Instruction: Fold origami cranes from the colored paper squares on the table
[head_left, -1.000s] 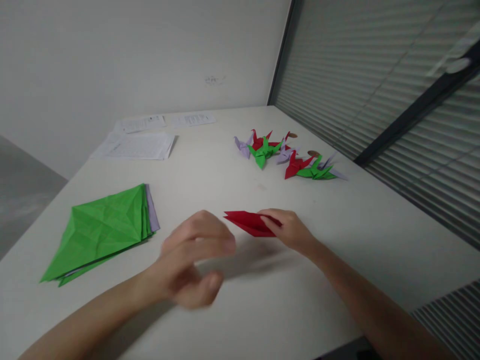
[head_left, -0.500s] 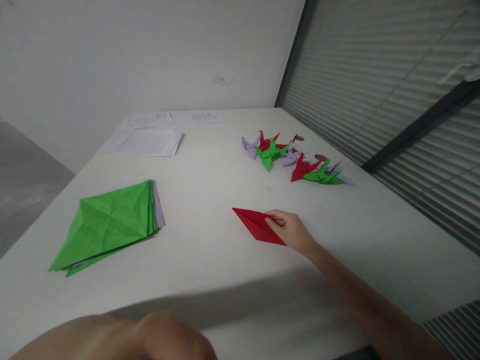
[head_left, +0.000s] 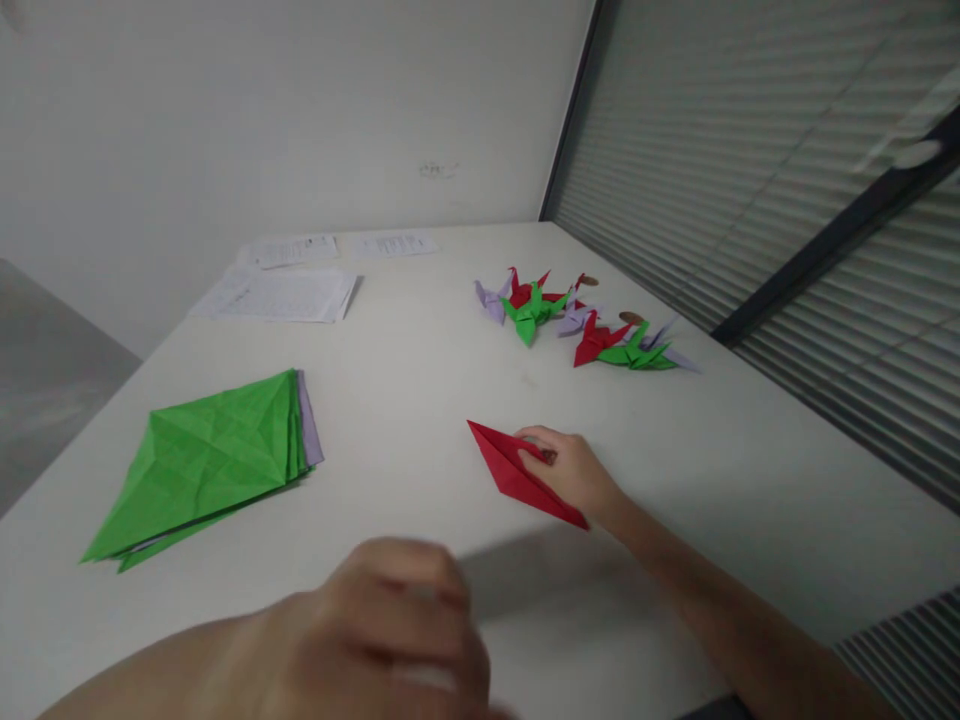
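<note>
A red folded paper (head_left: pixel 517 468), long and diamond-shaped, is pinched in my right hand (head_left: pixel 570 468), thumb on its near face and fingers behind. It is tilted, its sharp tip pointing to the upper left over the white table. My left hand (head_left: pixel 405 620) is in the lower middle, close to the camera and smeared by motion. Its fingers look curled, but whether anything is in them cannot be made out. It is apart from the red paper.
A stack of creased green sheets (head_left: pixel 217 450), with a lilac edge (head_left: pixel 308 425) showing, lies at left. Red, green and lilac paper cranes (head_left: pixel 534 312) sit at the far right, near two brown discs (head_left: pixel 631 318). Printed papers (head_left: pixel 289 295) lie at the back left. Blinds (head_left: pixel 712 190) border the right side.
My left hand has risen into view from the bottom edge, moving up and right. My right hand has turned the red paper a little, its near end now lower. The view has shifted slightly.
</note>
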